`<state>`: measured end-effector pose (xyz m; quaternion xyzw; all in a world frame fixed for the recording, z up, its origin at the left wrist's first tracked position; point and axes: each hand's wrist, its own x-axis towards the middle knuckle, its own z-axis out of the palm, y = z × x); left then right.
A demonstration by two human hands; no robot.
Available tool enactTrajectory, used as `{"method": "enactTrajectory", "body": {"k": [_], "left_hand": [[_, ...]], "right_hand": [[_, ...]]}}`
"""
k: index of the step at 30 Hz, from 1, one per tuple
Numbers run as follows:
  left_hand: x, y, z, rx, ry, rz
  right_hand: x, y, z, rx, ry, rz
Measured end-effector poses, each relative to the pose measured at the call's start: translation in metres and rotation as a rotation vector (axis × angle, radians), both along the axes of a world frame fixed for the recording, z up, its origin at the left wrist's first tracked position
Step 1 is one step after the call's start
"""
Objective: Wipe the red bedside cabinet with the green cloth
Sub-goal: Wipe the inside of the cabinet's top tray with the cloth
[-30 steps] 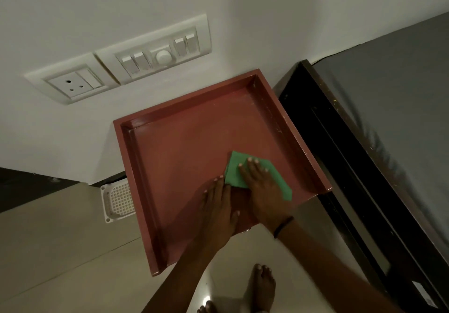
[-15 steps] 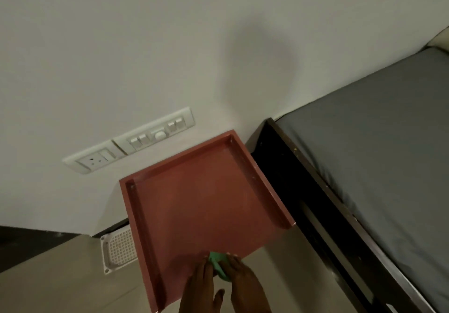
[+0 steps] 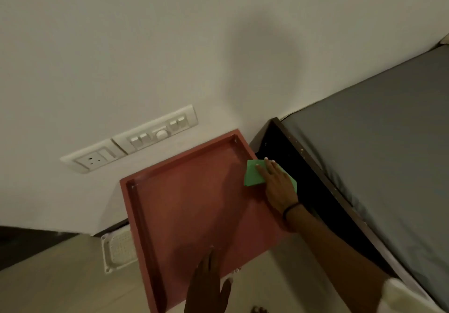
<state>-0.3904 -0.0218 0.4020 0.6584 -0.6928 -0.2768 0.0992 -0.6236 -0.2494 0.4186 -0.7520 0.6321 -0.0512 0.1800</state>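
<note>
Far left, a socket and switch plate (image 3: 128,140) sits on the pale wall, and low down a white vent grille (image 3: 119,252) peeks out beside the furniture. Now the main event: the red bedside cabinet (image 3: 194,203), its top a shallow tray with a raised lip on the left, back and right sides, pushed up against the wall. At its front edge the left hand (image 3: 209,278) lies flat, fingers extended and together, palm down on the wood and holding nothing; it looks like a brace, steadying the piece. Sliding right, there's the green cloth (image 3: 254,172), folded into a neat flat pad, lying at the cabinet's back right corner and draped over the right lip. The right hand (image 3: 279,186) is spread open on top of it, fingers straight, pressing down rather than clutching, a dark band at the wrist. That cloth looks thin, soft and light, so it should fold and bunch the moment pressure goes uneven; a flat palm over its middle seems the best hold, with fingertips pinning the leading edge so it tracks into the corner. The painted top looks smooth and hard, so the pad ought to glide easily. Beyond the lip, a dark bed frame (image 3: 315,179), then the grey mattress (image 3: 388,154) filling the right side.
</note>
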Motion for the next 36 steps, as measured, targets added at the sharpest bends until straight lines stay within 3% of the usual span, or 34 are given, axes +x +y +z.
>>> {"method": "enactTrajectory", "body": {"k": [3, 7, 11, 14, 20, 24, 29, 32, 36], "left_hand": [[0.007, 0.017, -0.005, -0.001, -0.008, 0.053], [0.016, 0.016, -0.003, 0.018, -0.037, 0.066], [0.021, 0.001, 0.000, 0.075, -0.031, 0.098], [0.028, -0.002, -0.002, 0.102, -0.030, 0.138], [0.040, 0.003, -0.012, 0.089, -0.094, 0.125], [0.050, 0.009, -0.022, 0.105, -0.137, 0.116], [0.051, 0.016, -0.021, 0.089, -0.146, 0.140], [0.054, 0.024, -0.026, 0.003, -0.148, 0.138], [0.069, 0.035, -0.035, -0.135, -0.127, 0.165]], "right_hand": [[-0.006, 0.018, -0.022, 0.163, 0.044, 0.012], [-0.040, 0.090, -0.039, -0.025, 0.033, 0.043], [-0.062, 0.153, -0.041, -0.039, 0.056, -0.012], [-0.016, 0.177, -0.045, 0.007, 0.015, -0.158], [0.107, 0.209, -0.072, 0.149, -0.065, -0.238], [0.160, 0.230, -0.074, 0.124, -0.120, 0.074], [0.119, 0.203, -0.078, 0.017, 0.067, 0.401], [0.093, 0.153, -0.082, 0.027, 0.110, 0.253], [0.120, 0.091, -0.080, 0.126, 0.049, 0.046]]}}
